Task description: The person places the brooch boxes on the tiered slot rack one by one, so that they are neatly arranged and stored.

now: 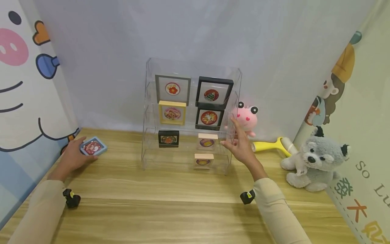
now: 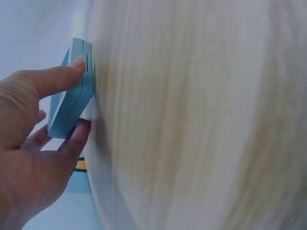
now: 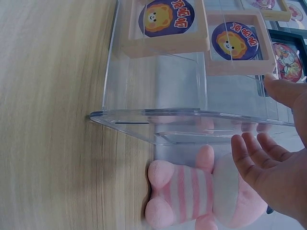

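My left hand (image 1: 71, 156) pinches a small light-blue picture frame (image 1: 93, 147) with a reddish round picture, at the table's left edge. In the left wrist view, the thumb lies along one edge of the frame and the fingers are on the opposite edge, close to the tabletop. My right hand (image 1: 241, 146) is at the right side of a clear acrylic tiered rack (image 3: 192, 114). Its thumb is by the front near a beige frame (image 3: 240, 44) with a lion picture; its fingers extend along the outer side.
The rack also bears a grey frame (image 1: 188, 91), a yellow frame (image 1: 172, 122) and several black ones. Behind its right side sits a pink plush (image 1: 247, 118). A yellow-handled roller (image 1: 268, 145) and a grey plush dog (image 1: 323, 159) lie farther right on the wooden table (image 1: 158, 210).
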A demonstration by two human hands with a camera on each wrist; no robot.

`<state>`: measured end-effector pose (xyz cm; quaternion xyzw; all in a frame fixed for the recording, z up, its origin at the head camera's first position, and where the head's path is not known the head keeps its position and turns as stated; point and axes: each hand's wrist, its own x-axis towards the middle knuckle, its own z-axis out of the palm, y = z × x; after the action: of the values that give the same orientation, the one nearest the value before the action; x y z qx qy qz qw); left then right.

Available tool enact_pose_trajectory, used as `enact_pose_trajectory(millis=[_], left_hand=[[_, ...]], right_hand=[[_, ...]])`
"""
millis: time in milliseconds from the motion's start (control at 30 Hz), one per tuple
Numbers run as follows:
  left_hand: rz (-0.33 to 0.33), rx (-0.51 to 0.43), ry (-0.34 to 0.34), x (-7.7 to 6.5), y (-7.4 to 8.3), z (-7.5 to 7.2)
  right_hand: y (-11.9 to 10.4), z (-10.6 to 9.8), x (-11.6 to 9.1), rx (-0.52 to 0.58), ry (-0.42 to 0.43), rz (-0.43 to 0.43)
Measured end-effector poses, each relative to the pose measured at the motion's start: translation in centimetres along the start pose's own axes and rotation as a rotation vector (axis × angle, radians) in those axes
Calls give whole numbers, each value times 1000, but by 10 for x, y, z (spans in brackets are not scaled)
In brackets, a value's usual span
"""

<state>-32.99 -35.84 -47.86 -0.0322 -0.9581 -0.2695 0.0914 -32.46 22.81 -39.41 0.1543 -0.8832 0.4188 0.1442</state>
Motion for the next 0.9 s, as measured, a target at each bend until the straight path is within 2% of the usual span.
enact_pose_trajectory(millis=[233,433,667,900], left_hand=[[-24,-44,33,-3,-1,4],[17,-74,79,-5,1,4],[-12,-104,40,-9,4,2],[42,-90,35,-13,2,-1]], right_hand=[[0,0,0,0,-3,7],[-1,-1,0,1,-8,-3],[0,-1,0,10,-5,-14],[-1,-1,-1,21,-1,-11]])
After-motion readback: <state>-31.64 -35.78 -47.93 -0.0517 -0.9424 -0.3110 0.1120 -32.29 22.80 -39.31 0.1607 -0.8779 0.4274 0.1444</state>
